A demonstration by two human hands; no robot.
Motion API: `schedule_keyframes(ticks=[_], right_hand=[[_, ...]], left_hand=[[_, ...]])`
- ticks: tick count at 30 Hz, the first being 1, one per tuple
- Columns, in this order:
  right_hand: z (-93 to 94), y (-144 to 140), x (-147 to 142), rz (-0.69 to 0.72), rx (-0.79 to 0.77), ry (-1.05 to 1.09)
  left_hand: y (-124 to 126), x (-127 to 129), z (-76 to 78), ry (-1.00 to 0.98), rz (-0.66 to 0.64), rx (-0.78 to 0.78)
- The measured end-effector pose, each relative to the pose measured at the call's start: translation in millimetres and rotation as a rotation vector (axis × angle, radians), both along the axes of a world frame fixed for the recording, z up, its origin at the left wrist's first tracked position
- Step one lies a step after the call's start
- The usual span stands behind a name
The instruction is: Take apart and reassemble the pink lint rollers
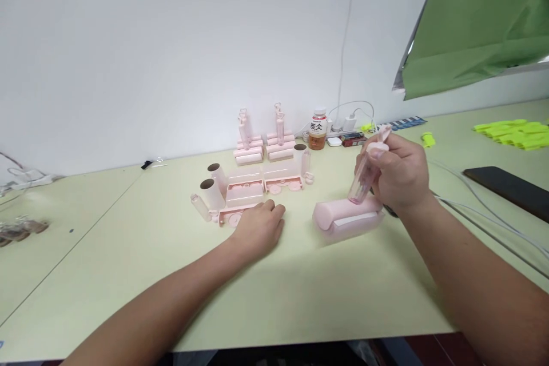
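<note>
my right hand (401,174) is closed around a clear pink handle (369,168) seated in the lint roller (347,217); my left hand (259,226), empty, rests flat left of it. a tilted push could topple the roller.

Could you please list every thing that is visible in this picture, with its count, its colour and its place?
lint roller: one, pink, on the table under the right hand.
handle: one, clear pink, held tilted above the lint roller.
roller parts: many, pink, in a group at mid table.
paper rolls: about three, white with brown cores, beside the parts.
stacked rollers: two stacks, pink, near the wall.
bottle: one, amber with white label, near the wall.
phone: one, black, far right.
yellow pieces: a pile, bright yellow, far right.
green sheet: one, upper right.
table: one, pale green.
left hand: resting on the table by the parts.
right hand: gripping the handle.
</note>
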State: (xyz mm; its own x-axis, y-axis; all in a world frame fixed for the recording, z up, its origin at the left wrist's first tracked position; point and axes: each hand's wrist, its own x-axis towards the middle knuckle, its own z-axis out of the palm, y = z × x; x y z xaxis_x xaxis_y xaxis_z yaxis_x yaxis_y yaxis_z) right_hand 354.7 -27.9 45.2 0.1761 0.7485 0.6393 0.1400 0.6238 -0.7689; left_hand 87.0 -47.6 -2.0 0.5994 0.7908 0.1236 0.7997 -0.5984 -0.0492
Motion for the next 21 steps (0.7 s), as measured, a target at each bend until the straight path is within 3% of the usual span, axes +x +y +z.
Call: schedule_keyframes(ticks=[5, 9, 11, 13, 15, 18, 21], right_hand=[[-8.8, 2, -3, 0.044, -0.041, 0.001], [-9.8, 0, -5, 0.049, -0.054, 0.008], [-8.0, 0, -7, 0.039, -0.055, 0.025], [-5.9, -1, -8, 0.041, -0.045, 0.034], [-4.9, 0, -10, 0.047, -0.046, 0.033], [-6.9, 1, -12, 0.030, -0.088, 0.036], [-11.4, 3, -12, 0.010, -0.123, 0.048]], left_hand=[[-4, -8, -2.4, -0.087, -0.048, 0.004], [-16, -33, 12.8, -0.183, 0.004, -0.019], [-13, -65, 28.1, -0.265, 0.206, 0.026], [-2, -107, 41.8, -0.317, 0.638, 0.107], [14, -150, 47.1, -0.253, 0.940, 0.040], [38, -193, 35.5, -0.236, 1.081, -0.214], [53, -204, 16.3, -0.351, 1.084, -0.291]])
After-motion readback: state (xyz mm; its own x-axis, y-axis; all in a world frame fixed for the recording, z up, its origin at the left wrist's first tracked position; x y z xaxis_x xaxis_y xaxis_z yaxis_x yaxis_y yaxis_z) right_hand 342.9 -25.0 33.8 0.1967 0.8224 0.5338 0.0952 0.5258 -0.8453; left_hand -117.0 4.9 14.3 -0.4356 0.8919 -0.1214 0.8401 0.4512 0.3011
